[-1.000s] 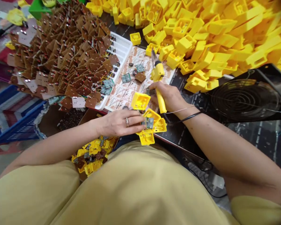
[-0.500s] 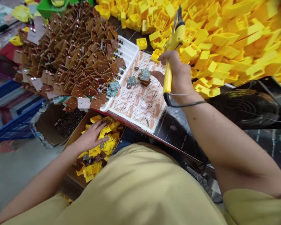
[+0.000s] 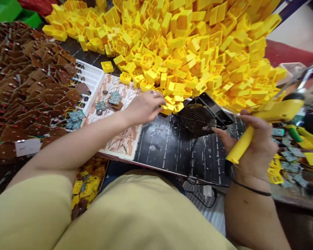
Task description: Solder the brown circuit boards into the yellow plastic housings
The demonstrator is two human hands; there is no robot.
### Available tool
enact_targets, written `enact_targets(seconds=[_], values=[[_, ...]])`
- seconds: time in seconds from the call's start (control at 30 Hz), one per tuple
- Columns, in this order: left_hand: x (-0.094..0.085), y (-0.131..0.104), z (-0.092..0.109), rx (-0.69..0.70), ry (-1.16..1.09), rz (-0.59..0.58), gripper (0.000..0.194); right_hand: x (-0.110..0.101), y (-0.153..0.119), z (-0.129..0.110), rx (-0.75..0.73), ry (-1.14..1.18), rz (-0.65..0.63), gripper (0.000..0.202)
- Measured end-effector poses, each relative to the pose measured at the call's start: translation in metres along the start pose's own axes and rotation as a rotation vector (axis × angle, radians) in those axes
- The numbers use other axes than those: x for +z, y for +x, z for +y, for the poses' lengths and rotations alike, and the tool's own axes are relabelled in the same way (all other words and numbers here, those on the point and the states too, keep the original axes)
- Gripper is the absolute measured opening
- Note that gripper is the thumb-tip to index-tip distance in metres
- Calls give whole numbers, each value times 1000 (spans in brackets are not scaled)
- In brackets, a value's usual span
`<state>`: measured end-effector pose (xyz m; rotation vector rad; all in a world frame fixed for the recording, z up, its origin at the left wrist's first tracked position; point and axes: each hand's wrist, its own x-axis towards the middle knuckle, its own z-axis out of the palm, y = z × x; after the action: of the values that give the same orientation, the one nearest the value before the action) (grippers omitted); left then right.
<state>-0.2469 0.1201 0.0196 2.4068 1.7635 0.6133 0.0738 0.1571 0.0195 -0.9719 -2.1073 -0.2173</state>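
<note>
Bright, soft light; edges stretched, yellow tool [image 3: 278,110] at right seemingly blurred.

the yellow cases [image 3: 181,24] look smooth plastic, the tabletop [image 3: 169,139] glossy.

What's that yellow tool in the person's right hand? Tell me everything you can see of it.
The yellow tool is pistol-shaped and looks like plastic, with a straight handle angled from its body. At the front, a dark collar leads to a shiny, metallic-looking tip, too blurred for detail. It is held up at the picture's right side, tip towards the upper right, handle end towards the lower left. The right hand grips its handle. Its exact type is uncertain.
</note>
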Motion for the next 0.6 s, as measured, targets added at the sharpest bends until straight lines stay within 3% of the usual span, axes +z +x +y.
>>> enact_targets(seconds=[0.17, 0.23, 0.3, 0.43, 0.6], values=[[24, 127, 6, 123, 170, -155, 33, 16, -6, 13, 60, 50, 32, 42], [35, 158, 17, 174, 229, -232, 35, 14, -8, 10, 63, 48, 39, 38], [46, 175, 25, 163, 283, -305, 38, 8, -11, 7, 79, 35, 37, 39], [56, 168, 22, 100, 388, -380, 50, 0, -21, 9, 127, 31, 63, 37], [30, 117, -8, 117, 515, -489, 54, 16, -21, 19, 126, 69, 124, 36]])
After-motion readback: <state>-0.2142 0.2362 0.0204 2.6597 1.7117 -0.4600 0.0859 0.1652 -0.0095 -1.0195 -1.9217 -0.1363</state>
